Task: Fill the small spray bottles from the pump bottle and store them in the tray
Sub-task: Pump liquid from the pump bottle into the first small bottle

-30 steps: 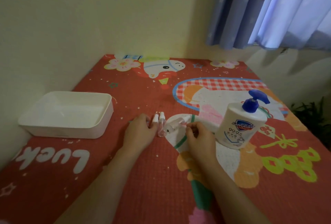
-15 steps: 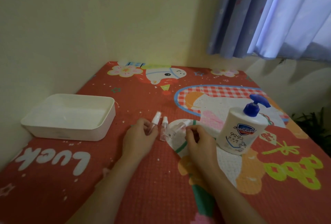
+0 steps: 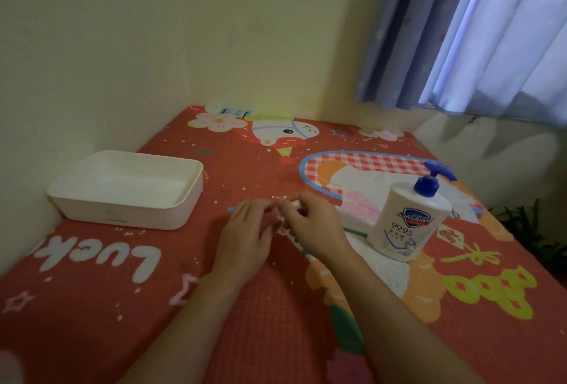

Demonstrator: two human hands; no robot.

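Note:
My left hand point(image 3: 245, 230) and my right hand point(image 3: 310, 227) meet in the middle of the red mat, fingers curled together over a small spray bottle point(image 3: 280, 229). Only a pale pink sliver of it shows between them. The other small bottles are hidden behind my hands. The white pump bottle point(image 3: 405, 227) with a blue pump head stands upright just right of my right hand, not touched. The white tray point(image 3: 129, 219) sits at the left, with nothing visible inside it.
The red cartoon mat point(image 3: 122, 307) covers the surface, which meets a wall point(image 3: 92, 61) at the left and back. A blue curtain point(image 3: 475, 31) hangs at the upper right. A green plant point(image 3: 527, 224) is past the mat's right edge.
My right hand has moved left to meet my left hand. The small bottles that stood in view between the hands are now covered.

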